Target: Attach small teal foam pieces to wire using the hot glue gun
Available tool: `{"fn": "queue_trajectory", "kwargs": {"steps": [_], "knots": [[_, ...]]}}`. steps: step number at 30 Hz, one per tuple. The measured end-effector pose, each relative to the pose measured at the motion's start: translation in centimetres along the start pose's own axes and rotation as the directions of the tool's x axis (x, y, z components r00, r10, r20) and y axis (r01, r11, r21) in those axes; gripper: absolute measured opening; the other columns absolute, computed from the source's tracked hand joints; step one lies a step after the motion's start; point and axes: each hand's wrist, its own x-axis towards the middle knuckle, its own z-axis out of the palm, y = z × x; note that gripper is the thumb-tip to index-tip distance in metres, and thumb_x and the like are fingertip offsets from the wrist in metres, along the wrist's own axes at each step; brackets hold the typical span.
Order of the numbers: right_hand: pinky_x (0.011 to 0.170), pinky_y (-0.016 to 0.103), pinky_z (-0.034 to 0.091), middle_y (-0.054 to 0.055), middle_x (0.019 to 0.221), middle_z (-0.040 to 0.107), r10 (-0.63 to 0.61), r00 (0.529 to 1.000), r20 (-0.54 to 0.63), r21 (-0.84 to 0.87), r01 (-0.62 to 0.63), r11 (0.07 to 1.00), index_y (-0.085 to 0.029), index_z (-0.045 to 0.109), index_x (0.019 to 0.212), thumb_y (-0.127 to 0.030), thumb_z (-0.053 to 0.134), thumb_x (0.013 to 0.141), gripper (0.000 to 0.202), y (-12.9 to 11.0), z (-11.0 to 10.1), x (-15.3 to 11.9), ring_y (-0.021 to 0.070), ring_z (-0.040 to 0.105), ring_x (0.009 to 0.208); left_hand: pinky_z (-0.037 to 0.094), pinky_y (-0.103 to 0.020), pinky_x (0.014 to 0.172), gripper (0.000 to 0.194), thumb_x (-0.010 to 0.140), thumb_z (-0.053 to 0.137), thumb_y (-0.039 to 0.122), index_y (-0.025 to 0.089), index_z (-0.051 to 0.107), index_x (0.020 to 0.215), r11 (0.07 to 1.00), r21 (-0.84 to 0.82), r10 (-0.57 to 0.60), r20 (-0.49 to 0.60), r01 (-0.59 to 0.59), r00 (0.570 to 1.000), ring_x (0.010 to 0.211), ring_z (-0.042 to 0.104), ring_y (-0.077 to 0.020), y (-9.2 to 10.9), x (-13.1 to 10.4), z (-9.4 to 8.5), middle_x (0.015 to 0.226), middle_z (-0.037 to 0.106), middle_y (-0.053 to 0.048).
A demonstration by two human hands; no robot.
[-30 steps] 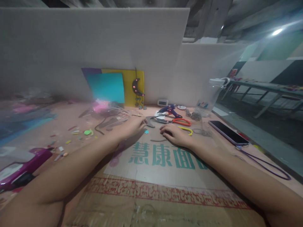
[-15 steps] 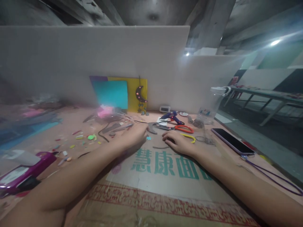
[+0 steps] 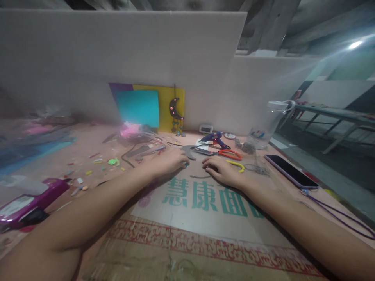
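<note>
My left hand (image 3: 172, 160) rests on the board, its fingertips pinched around a small blue piece (image 3: 186, 165). Just beyond those fingers lies a grey crescent-shaped piece (image 3: 190, 152). My right hand (image 3: 220, 170) lies on the board with loosely curled fingers, a gap between thumb and forefinger, and nothing visible inside. A tool's yellow handle (image 3: 238, 166) sticks out behind it, the rest hidden. A thin dark strip (image 3: 200, 176) lies by the right thumb. Red-handled pliers (image 3: 230, 155) and a dark blue glue gun (image 3: 215, 139) lie beyond the hands.
A crescent-moon ornament (image 3: 175, 109) hangs before a yellow panel (image 3: 164, 93). Coloured scraps (image 3: 113, 161) and a purple power strip (image 3: 38, 201) are at left. A phone (image 3: 290, 171) and a clear cup (image 3: 260, 130) stand or lie at right. Printed cardboard (image 3: 205, 234) lies under my arms.
The left fingers have come down and right onto the small blue piece, which lay uncovered on the board before. My right hand has barely moved. The view has tilted slightly downward.
</note>
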Motion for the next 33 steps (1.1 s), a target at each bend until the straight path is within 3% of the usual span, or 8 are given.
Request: {"fn": "queue_trajectory", "kwargs": {"steps": [15,19,25,33], "knots": [[0.093,0.041,0.050,0.010,0.109,0.067,-0.032,0.999,0.007,-0.008,0.032,0.999,-0.020,0.063,0.098,-0.019,0.052,0.092,0.013,0.1,0.1,0.2,0.0228,0.062,0.103,0.042,-0.029,0.069,0.016,0.082,0.062,0.032,0.020,0.070,0.089,0.979,-0.095,-0.173,0.074,0.180,0.982,0.080,0.062,-0.0205,0.8,-0.2,-0.8,0.090,0.071,-0.006],[0.092,0.041,0.050,0.010,0.109,0.067,-0.033,0.999,0.003,0.001,0.033,0.999,-0.020,0.064,0.098,-0.020,0.052,0.093,0.013,0.1,0.1,0.3,0.0229,0.062,0.103,0.046,-0.029,0.072,0.022,0.083,0.058,0.032,0.023,0.070,0.099,0.950,-0.200,-0.239,0.028,0.240,0.971,0.088,0.064,-0.0214,1.0,0.0,-1.0,0.100,0.073,-0.005],[0.093,0.042,0.049,0.009,0.110,0.067,-0.024,1.000,0.007,0.002,0.024,1.000,-0.020,0.064,0.100,-0.021,0.053,0.093,0.014,0.1,0.0,0.2,0.0233,0.061,0.104,0.050,-0.031,0.085,0.027,0.085,0.054,0.027,0.023,0.073,0.104,0.813,-0.491,-0.349,0.019,0.313,0.937,0.096,0.067,-0.0202,1.6,0.7,-0.9,0.108,0.074,-0.005],[0.092,0.041,0.050,0.010,0.110,0.067,-0.027,1.000,0.011,0.003,0.027,1.000,-0.020,0.065,0.100,-0.019,0.052,0.092,0.015,-0.3,-0.2,0.2,0.0233,0.061,0.103,0.053,-0.030,0.075,0.027,0.078,0.064,0.023,0.018,0.070,0.104,0.613,-0.741,-0.476,-0.070,0.274,0.877,0.086,0.068,-0.0184,3.0,0.7,0.3,0.097,0.075,-0.006]]}}
